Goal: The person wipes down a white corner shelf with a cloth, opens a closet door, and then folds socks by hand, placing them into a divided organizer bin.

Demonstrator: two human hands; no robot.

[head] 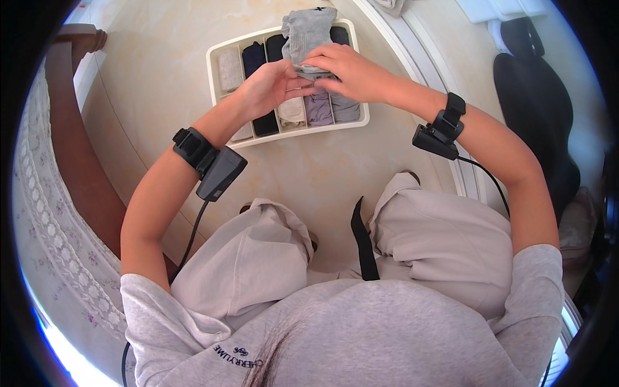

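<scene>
A grey ribbed knit garment (309, 34) hangs over the far part of a cream divided storage tray (300, 133). My left hand (274, 87) is at the near edge of this garment on its left side, thumb against the fabric and fingers spread beneath. From the right, my right hand (341, 70) holds the same edge between thumb and fingers. Rolled fabric items fill the tray's compartments: a light one (229, 70), a navy one (254, 58), a cream one (291, 113), a mauve one (319, 109) and a grey one (346, 107), with black ones among them.
The tray rests on a beige marble-look floor (159, 77) beyond my knees. A dark wooden bed frame (77, 145) with a floral lace cover (58, 232) stands at left. White door tracks (425, 63) run along the right, a black object (537, 111) beyond them. A black strap (363, 242) lies between my legs.
</scene>
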